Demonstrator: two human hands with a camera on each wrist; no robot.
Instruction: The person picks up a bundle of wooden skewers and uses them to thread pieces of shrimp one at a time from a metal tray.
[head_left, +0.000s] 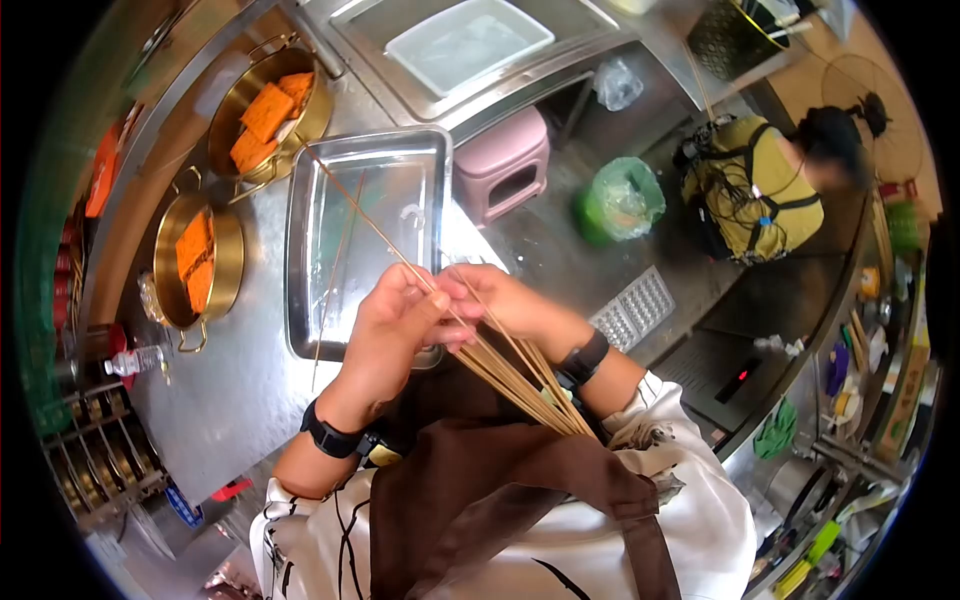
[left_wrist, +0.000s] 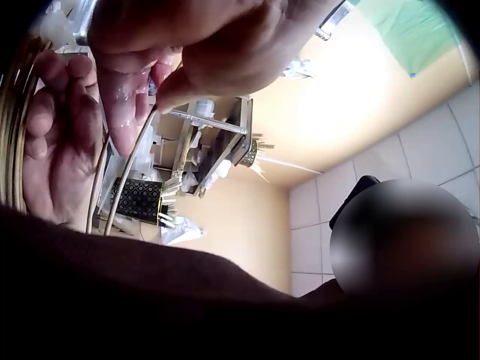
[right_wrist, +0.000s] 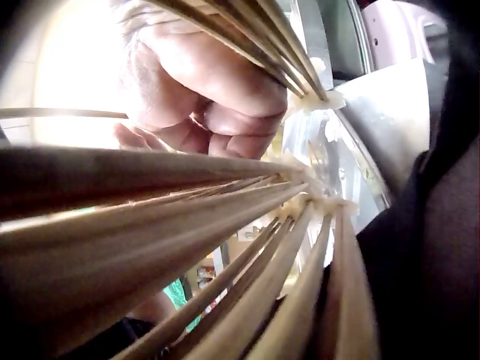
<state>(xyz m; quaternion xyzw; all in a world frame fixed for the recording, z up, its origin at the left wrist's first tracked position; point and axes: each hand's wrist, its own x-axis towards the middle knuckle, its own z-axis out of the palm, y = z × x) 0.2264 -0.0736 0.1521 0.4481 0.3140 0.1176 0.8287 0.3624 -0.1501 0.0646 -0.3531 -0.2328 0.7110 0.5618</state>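
Observation:
My right hand (head_left: 505, 300) grips a bundle of thin bamboo skewers (head_left: 520, 385) that fans back toward my brown apron. My left hand (head_left: 395, 320) pinches a single long skewer (head_left: 370, 220) at the bundle's front; the skewer slants up and left over a steel tray (head_left: 300, 250). In the left wrist view the fingertips (left_wrist: 127, 97) pinch that skewer (left_wrist: 124, 180) from above. The right wrist view is filled by the bundle (right_wrist: 225, 225), with curled fingers (right_wrist: 202, 90) above it. The two hands touch above the tray's near edge.
A couple of loose skewers (head_left: 335, 270) lie in the tray. Two brass pots (head_left: 268, 110) (head_left: 195, 262) with orange pieces stand to the left. A pink stool (head_left: 500, 165), a green-bagged bin (head_left: 622, 197) and another person (head_left: 765, 185) are to the right. A white tub (head_left: 468, 42) sits behind.

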